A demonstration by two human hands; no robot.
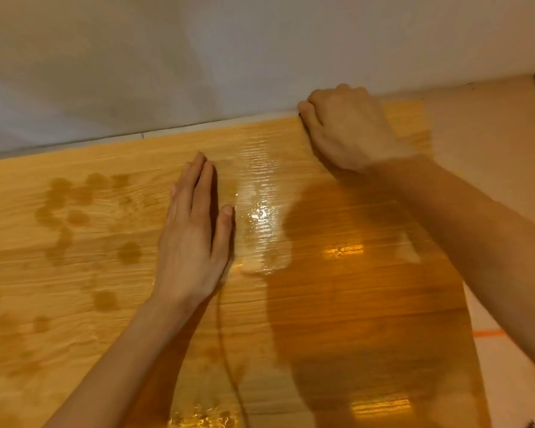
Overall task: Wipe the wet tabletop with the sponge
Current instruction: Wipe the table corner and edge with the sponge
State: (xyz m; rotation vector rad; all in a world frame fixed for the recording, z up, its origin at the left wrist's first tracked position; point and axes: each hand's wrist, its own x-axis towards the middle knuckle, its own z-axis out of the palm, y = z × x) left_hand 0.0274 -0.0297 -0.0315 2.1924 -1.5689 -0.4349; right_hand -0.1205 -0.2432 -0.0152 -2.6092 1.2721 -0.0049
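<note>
Looking down from our head camera, we see one wooden tabletop with a pale grain pattern, running up to one white wall along its far edge. We have two bare hands in view. Our left hand lies flat and open on the wood near the middle, palm down, fingers straight and together, thumb out to the right, holding nothing. Our right hand is at the far right, pressed against the line where table meets wall, its fingers curled into a closed fist; whatever it may be gripping is hidden under the hand, so we cannot tell whether the sponge is there, and no sponge shows anywhere else. One glossy wet film shines between our two hands and stretches toward the near edge, with bright reflections in it. On the left part of the table, a scattering of darker damp blotches marks the wood, more than ten, too blurred to count exactly. A pale floor with an orange line lies beyond the table's right edge.
</note>
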